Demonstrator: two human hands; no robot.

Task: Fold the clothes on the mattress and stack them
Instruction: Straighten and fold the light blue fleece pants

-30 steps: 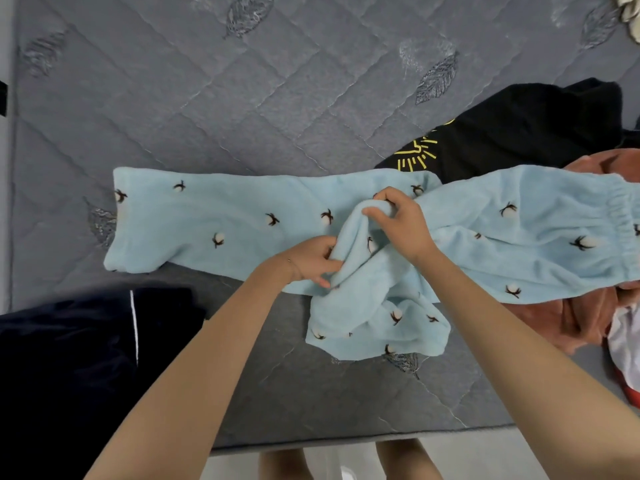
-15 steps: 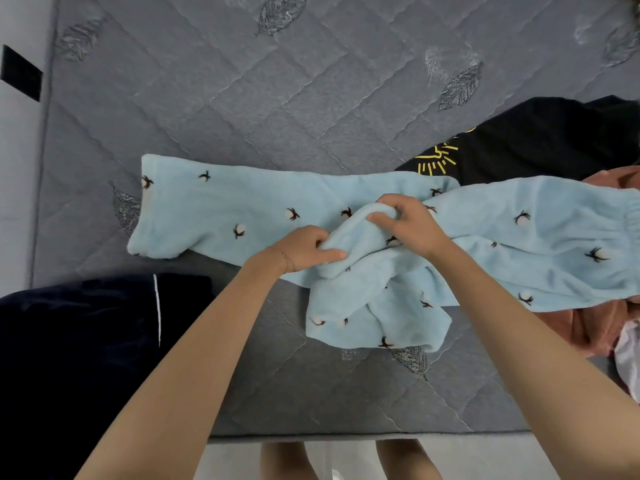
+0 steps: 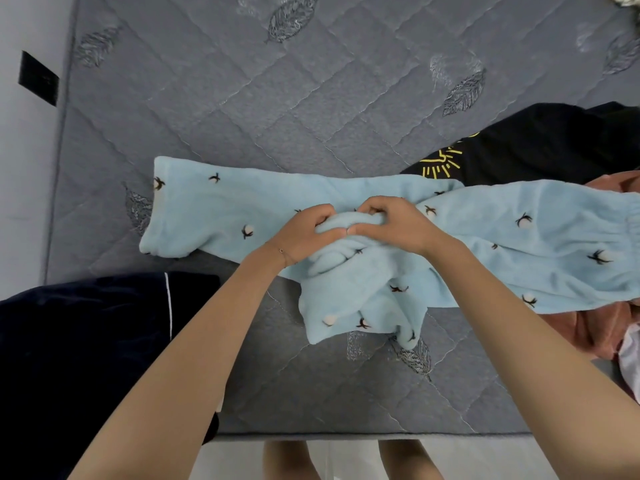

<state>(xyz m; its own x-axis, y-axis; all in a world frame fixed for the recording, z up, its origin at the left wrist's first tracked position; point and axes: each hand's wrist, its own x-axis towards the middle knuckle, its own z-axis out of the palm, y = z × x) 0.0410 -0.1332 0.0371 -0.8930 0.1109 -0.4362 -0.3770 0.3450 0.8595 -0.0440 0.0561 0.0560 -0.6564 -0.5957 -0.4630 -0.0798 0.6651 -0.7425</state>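
Navy garment (image 3: 86, 341) with white piping lies folded at near left on the grey quilted mattress (image 3: 311, 393); I judge it to be the base of the stack. Just beyond it, pale blue fleece trousers (image 3: 519, 244) with a cotton-boll print stretch left to right across the mattress. One leg lies flat to the left. The waistband at right rests over a salmon-pink garment (image 3: 588, 330). The other leg is crumpled toward the near edge.

Step in hand, as judged: freeing the crumpled leg to lay it over the flat one.
- Draw the bunch leftward along the flat leg.
- Match hems and side seams, and smooth before halving.
- Thick fleece will likely spring back, so press each crease.
- Keep the waistband from dragging the pink piece.

Pose: both forearms reach forward and converge. The left grip (image 3: 304, 233) and right grip (image 3: 398, 226) meet at mid-trousers, thumbs nearly touching. Their fingers are curled over a ridge of blue fleece and clench it, knuckles up.

Beyond, at right: a black garment (image 3: 536, 143) with a yellow sun print, its edge meeting the trousers.
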